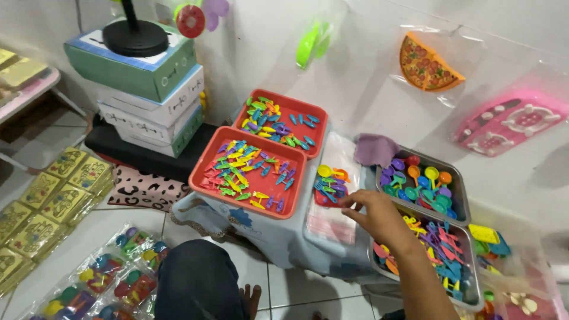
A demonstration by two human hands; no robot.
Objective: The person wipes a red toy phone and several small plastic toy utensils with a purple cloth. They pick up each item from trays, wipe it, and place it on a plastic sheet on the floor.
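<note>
My right hand [372, 214] reaches left over a clear plastic packet [329, 228] that lies on a pale plastic stool [267, 234]. Its fingertips rest at the edge of a small heap of coloured toy spoons and forks [329, 182] on that packet, and nothing shows in its grip. Just right of the hand stand two metal trays: the far one [463, 208] holds round toy spoons, the near one [475, 295] holds mixed toy cutlery under my forearm. My left hand is out of view.
Two red trays [199, 178] [323, 112] of small coloured pieces sit left of the heap. A purple cloth [374, 149] lies behind. Stacked boxes [148, 89] stand at left, packed toy bags [101, 278] lie on the floor, and my knee [195, 278] is below.
</note>
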